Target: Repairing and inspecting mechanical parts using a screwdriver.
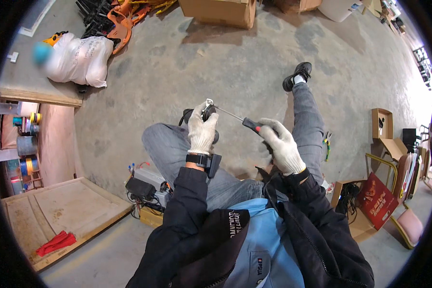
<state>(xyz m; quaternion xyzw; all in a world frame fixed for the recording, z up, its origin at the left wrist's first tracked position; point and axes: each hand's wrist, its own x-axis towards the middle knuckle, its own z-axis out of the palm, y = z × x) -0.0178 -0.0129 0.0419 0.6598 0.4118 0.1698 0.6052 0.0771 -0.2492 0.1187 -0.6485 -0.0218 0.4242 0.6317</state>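
Observation:
My left hand [201, 128], in a white knit glove, is closed around a small black rounded part [209, 112] with a pale metal-looking piece at its top; its exact kind is unclear. My right hand [282, 146], also gloved, grips a screwdriver [251, 125] by its black and red handle. The screwdriver's thin shaft points left, and its tip meets or nearly meets the black part. Whether the tip sits in a screw is too small to tell. Both hands are held over the gap between my legs.
Pliers [327, 145] with green and yellow handles lie by my right leg. On the left are power boxes with wires [151, 185], a wooden panel [96, 204] bearing a red cloth [56, 243], and a white sack [79, 60]. Cardboard boxes [357, 230] and chairs stand at right.

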